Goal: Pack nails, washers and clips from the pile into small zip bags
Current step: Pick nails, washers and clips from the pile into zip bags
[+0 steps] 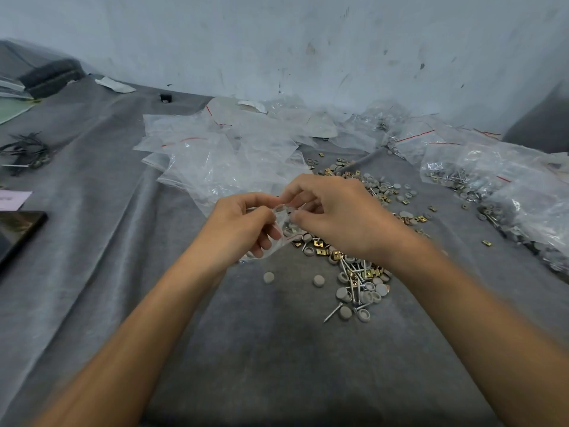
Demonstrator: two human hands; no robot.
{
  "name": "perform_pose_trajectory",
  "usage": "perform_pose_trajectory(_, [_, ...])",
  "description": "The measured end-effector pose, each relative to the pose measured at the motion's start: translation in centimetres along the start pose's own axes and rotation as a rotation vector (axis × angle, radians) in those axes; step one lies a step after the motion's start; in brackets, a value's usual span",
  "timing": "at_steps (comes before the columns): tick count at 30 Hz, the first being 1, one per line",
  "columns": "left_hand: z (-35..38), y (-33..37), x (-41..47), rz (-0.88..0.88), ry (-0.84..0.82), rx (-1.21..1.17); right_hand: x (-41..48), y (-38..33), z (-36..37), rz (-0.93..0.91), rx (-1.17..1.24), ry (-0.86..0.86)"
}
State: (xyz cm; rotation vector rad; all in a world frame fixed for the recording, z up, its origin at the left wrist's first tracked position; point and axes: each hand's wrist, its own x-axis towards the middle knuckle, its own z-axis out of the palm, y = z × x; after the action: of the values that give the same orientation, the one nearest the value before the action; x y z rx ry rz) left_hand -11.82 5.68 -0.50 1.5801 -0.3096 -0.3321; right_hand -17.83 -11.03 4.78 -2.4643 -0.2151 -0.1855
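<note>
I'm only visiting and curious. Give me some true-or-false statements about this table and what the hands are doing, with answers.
1. The left hand and right hand both pinch one small clear plastic zip bag. True.
2. The pile of grey round washers, brass square clips and silver nails lies on bare wood. False: it lies on a grey cloth.
3. Filled clear bags lie to the right of the pile. True.
4. The dark glossy flat device sits in the pile. False: it lies at the far left edge, apart from it.
</note>
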Motion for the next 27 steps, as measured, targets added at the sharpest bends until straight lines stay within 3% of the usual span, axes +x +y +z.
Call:
perform_pose_trajectory(10, [0.1, 0.0, -0.1, 0.005, -0.006, 0.015, 0.3, -0.4, 0.1, 0.007, -0.002, 0.067])
perform_pose_trajectory(16, [-0.6, 0.0, 0.1, 0.011, 0.032, -0.036, -1.2, 1.6, 0.0, 0.016, 0.13, 0.211])
perform_pose_trajectory(18, [-0.7, -0.1, 0.2, 0.013, 0.036, -0.042, -2.1, 2.9, 0.4, 0.072, 0.076, 0.11])
perform_pose_trajectory(22, [-0.6, -0.2, 0.3, 0.01, 0.042, -0.036, -3.3, 4.8, 2.4, 0.14, -0.308, -0.329])
perform_pose_trajectory(24, [-0.6, -0.3, 0.3, 0.014, 0.038, -0.032, -3.5, 5.1, 3.3, 0.093, -0.438, -0.387])
perform_pose_trajectory(27, [-0.7, -0.4, 0.3, 0.017, 0.039, -0.033, -3.2, 4.7, 4.0, 0.069, -0.431, -0.347])
